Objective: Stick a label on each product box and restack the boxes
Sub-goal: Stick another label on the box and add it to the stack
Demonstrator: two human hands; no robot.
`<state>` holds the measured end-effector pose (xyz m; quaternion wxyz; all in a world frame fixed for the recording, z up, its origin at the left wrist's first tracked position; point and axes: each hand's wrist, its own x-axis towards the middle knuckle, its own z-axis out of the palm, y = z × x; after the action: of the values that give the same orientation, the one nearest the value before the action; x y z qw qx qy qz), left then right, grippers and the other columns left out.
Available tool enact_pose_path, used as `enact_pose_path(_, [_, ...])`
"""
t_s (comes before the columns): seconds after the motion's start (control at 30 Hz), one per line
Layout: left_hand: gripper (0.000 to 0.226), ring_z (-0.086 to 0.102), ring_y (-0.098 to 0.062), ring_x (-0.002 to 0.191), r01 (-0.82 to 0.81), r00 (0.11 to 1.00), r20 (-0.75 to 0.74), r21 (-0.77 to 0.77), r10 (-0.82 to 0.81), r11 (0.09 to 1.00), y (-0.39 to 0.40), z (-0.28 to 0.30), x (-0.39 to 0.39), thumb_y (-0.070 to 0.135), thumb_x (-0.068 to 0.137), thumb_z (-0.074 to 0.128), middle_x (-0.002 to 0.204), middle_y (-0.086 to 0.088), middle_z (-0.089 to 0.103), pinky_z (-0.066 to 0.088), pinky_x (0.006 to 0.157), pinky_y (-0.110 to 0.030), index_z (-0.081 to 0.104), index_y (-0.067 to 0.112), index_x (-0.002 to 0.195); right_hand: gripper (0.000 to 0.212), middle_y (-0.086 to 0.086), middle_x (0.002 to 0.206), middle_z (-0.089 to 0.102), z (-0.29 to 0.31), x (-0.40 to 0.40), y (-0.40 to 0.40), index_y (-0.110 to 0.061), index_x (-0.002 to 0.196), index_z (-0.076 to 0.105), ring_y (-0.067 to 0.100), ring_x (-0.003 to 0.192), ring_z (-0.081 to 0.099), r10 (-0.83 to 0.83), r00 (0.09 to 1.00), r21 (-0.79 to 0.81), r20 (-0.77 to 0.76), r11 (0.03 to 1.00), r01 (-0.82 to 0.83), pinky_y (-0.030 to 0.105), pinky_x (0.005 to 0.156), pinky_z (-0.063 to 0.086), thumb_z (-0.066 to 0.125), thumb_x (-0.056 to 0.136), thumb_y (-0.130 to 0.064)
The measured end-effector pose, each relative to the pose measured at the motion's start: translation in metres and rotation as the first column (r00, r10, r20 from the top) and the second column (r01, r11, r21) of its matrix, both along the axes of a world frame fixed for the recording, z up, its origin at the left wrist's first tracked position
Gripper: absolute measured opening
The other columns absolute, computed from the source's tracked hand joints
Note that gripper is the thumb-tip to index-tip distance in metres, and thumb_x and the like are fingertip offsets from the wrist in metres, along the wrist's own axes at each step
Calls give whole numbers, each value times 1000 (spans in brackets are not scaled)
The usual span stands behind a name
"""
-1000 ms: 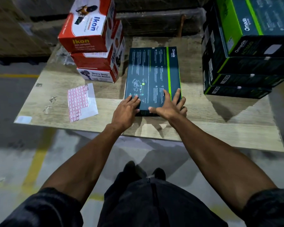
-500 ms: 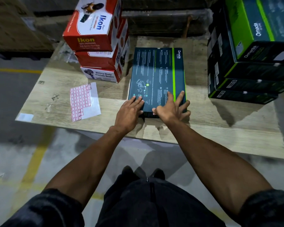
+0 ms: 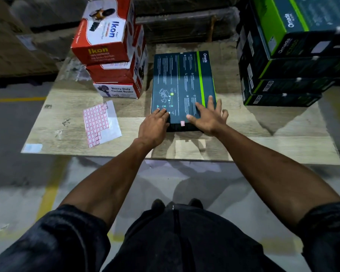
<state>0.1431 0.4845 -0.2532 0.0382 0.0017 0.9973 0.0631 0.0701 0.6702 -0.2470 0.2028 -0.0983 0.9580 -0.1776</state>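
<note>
The left hand (image 3: 153, 125) lies flat on the near left corner of the dark product box (image 3: 182, 83), fingers straight and together, pressing down on its top. The right hand (image 3: 206, 116) rests on the near right corner with its fingers spread apart, holding nothing. Between the two hands, on the box's near edge, sits a small pink label (image 3: 182, 123). The box lies flat on the table (image 3: 263, 146), its long axis running straight away from the hands, the green stripe along its right side and the printed brand name at the far end. Left of the left hand, well apart from it, a label sheet (image 3: 100, 122) lies flat on the table. Beyond that sheet stands a stack of red boxes (image 3: 114, 61), just beside the dark box's far left. Off past the right hand rises a stack of dark green-striped boxes (image 3: 287, 61), apart from the one being handled
</note>
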Motion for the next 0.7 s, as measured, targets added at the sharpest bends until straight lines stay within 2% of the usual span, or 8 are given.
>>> enact_pose_path(0.1, [51, 22, -27, 145, 18, 1000, 6, -4, -18, 1000, -3, -5, 9, 24, 103, 41, 158, -10, 27, 21, 116, -36, 29, 9, 150, 71, 2, 165, -5, -7, 4, 2, -30, 151, 29, 26, 151, -9, 99, 985, -34, -140, 994, -105, 56, 117, 0, 53, 91, -60])
enact_pose_path(0.2, [56, 15, -28, 147, 58, 998, 25, -65, -57, 996, -4, -12, 14, 24, 103, 38, 160, -12, 17, 13, 118, -35, 18, 7, 153, 74, 1, 165, 5, -14, 11, -2, -29, 151, 30, 22, 152, -1, 156, 975, -36, -159, 986, -164, 57, 117, -4, 57, 89, -60])
enact_pose_path(0.3, [56, 12, -29, 148, 72, 997, 25, -89, -70, 993, -4, -14, 14, 22, 103, 35, 161, -12, 14, 11, 119, -35, 15, 7, 153, 74, 0, 165, 8, -16, 13, -4, -29, 150, 32, 21, 152, 1, 131, 974, -33, -183, 990, -139, 57, 117, -6, 57, 89, -60])
enact_pose_path(0.7, [53, 15, -27, 147, 81, 996, 29, -57, -79, 995, -10, -12, 8, 17, 103, 34, 161, -9, 17, 14, 118, -34, 19, 11, 153, 62, -2, 163, 16, -20, 17, -9, -27, 140, 42, 21, 151, 5, 81, 969, -69, -231, 993, -100, 57, 116, -6, 57, 89, -59])
